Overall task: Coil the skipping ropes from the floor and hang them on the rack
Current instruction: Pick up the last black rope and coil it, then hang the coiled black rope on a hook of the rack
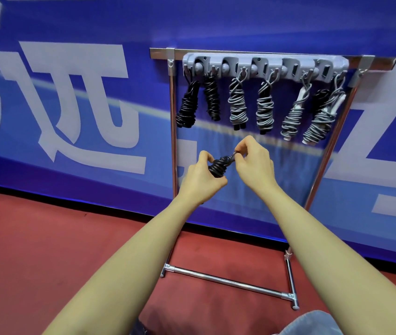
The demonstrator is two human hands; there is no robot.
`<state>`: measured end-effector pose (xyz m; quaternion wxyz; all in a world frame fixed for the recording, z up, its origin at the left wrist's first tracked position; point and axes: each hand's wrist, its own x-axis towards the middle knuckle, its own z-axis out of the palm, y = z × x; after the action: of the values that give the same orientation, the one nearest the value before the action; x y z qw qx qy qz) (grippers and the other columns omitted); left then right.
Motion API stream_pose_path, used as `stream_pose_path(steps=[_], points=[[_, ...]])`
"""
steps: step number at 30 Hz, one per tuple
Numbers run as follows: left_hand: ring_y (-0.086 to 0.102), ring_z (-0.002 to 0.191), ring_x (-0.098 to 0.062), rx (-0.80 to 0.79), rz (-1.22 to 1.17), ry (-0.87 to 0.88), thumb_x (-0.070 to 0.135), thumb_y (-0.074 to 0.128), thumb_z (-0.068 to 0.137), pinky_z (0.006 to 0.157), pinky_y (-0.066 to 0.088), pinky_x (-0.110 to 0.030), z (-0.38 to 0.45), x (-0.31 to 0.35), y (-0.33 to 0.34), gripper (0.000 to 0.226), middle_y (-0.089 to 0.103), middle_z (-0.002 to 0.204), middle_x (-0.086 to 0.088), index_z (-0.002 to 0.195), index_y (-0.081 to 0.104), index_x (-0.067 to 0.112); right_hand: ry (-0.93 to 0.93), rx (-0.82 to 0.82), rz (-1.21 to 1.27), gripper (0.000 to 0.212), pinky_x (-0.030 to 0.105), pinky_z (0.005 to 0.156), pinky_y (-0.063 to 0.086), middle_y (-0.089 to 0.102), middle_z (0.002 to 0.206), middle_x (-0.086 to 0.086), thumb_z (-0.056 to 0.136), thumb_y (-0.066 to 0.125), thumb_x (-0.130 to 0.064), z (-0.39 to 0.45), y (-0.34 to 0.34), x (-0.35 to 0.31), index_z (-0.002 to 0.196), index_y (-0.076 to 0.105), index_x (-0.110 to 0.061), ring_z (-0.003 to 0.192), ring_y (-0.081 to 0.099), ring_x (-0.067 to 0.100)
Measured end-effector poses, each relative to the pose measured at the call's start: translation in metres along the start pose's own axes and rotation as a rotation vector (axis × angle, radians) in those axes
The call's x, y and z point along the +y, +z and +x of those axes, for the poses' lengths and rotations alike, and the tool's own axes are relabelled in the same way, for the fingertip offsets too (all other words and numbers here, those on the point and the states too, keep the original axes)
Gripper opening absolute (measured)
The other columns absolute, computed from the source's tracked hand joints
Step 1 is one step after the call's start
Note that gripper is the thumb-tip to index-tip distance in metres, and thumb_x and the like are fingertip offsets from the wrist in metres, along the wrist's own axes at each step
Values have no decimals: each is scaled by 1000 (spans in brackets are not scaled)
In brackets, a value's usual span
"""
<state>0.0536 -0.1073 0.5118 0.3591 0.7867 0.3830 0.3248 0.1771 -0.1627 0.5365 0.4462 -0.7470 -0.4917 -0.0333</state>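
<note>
Left hand: the left hand (200, 176) is curled round the lower body of a black coiled rope (218, 165), fingers wrapped underneath, thumb on the far side.
Right hand: the right hand (255, 160) pinches a small loop of cord at the upper right end of the same bundle between thumb and fingertips (240, 147); the remaining fingers are bent.
Rope in hand: a tightly wound black bundle, tilted so that its pinched end points up and to the right; held in the air in front of the rack, below the row of hanging ropes and touching none of them.
Rack: a chrome tube frame (173, 131) stands on the floor against the far wall, with a grey hook bar (264, 66) fixed across its top.
Hanging ropes, left: two black coiled ropes (188, 107) hang from the leftmost hooks, side by side.
Hanging ropes, centre: two grey coiled ropes (238, 105) hang next, each with dark handle ends showing at the bottom.
Hanging ropes, right: two more grey bundles (293, 117) with white handles hang at the right end, slanting down to the left; a dark piece sits between them, its nature unclear.
Floor: red sports flooring (47, 238), on which the rack's near foot bar (228, 282) rests.
Wall: a blue banner (71, 93) with large pale lettering behind the rack.
Near edge: a patch of blue denim (313, 322) at the bottom right.
</note>
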Motion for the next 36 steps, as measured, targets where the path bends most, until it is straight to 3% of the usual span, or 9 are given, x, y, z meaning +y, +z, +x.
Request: stream_pose_path(steps=[2,4,7,10,16,22,26,30,36], points=[[49,50,-23,-11,-33,-7,20,63,71,40,47,-37,0,4,0,32,62,77,-8,93,40,21,-26,47,-55,11,33,69,38,58,93,-8,88,47,-7,0,1,0,94,51,-16,85,49,17],[51,52,-24,-8,-58,-8,20,62,71,39,45,-33,1,10,0,30,61,79,-9,93,41,17,28,104,99,12,30,72,43,59,95,-5,91,47,-7,1,2,-3,98,55,-14,86,52,14],[51,62,-26,20,-8,9,24,62,72,51,49,-38,7,16,-3,26,55,83,-7,86,44,12,135,78,404,12,11,68,44,63,84,-1,94,48,-6,5,1,-12,90,59,-11,75,60,8],[56,65,-28,17,18,27,27,62,71,57,51,-41,13,19,-8,24,51,89,-6,82,46,13,194,50,652,16,19,69,52,64,76,0,95,49,-7,9,-1,-18,83,56,-16,63,62,4],[54,74,-22,113,52,114,19,61,71,57,42,-33,5,25,-8,36,60,87,4,102,44,22,167,104,641,15,16,58,52,65,70,1,95,54,-14,12,-5,-31,80,54,-16,56,64,0],[53,68,-21,132,4,130,18,63,69,53,41,-31,6,27,-16,38,59,81,4,101,42,23,262,109,696,15,36,64,58,64,60,4,92,56,-12,21,-3,-37,77,57,-9,49,63,10],[51,59,-23,76,-80,131,20,61,75,53,47,-41,18,30,-29,37,58,74,1,104,39,25,221,47,665,16,36,62,58,65,63,6,91,58,-11,39,-4,-49,75,57,-11,53,66,16],[53,57,-17,-3,-248,143,26,59,88,53,47,-33,32,39,-44,24,59,75,-5,104,44,17,156,64,593,20,30,57,53,63,62,1,84,62,-7,66,-5,-66,68,62,-18,53,63,15],[62,75,-11,62,-254,203,34,52,93,71,50,-27,74,48,-48,24,65,89,-6,94,56,10,112,64,556,19,30,59,55,66,65,-2,81,63,-5,100,-6,-64,69,67,-19,51,61,8]])
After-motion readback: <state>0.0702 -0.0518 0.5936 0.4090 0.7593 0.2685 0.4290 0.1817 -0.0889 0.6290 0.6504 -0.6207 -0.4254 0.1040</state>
